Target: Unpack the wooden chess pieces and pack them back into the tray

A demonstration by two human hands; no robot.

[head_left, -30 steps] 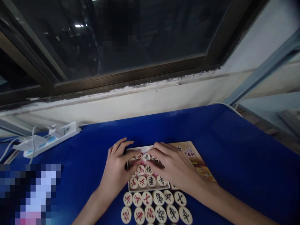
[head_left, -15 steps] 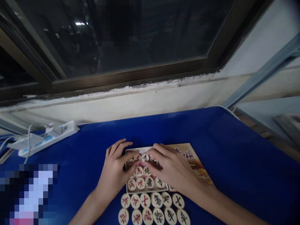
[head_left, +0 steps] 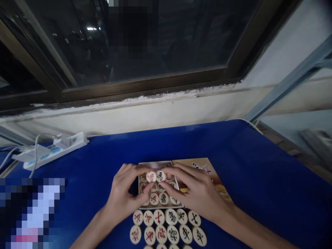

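My left hand (head_left: 121,190) pinches a red-lettered Chinese chess piece (head_left: 151,176) between thumb and fingers. Side by side with it, a black-lettered Chinese chess piece (head_left: 160,176) is gripped by my right hand (head_left: 197,188). Both are held over a shallow white box (head_left: 162,208), where further round pieces lie in rows, red characters on the left and black on the right. My fingers hide part of the box. Towards me, rows of loose chess pieces (head_left: 171,217) lie on the table, split by colour the same way.
A printed box lid (head_left: 204,164) lies against the right of the box, partly under my right hand. On the blue table (head_left: 109,148), a white power strip (head_left: 57,150) with cables sits at the back left. A window (head_left: 168,41) rises behind the wall ledge.
My fingers have closed on the two horse pieces in the back row and raised them out of the box. The view has tipped slightly, so more pieces show at the bottom.
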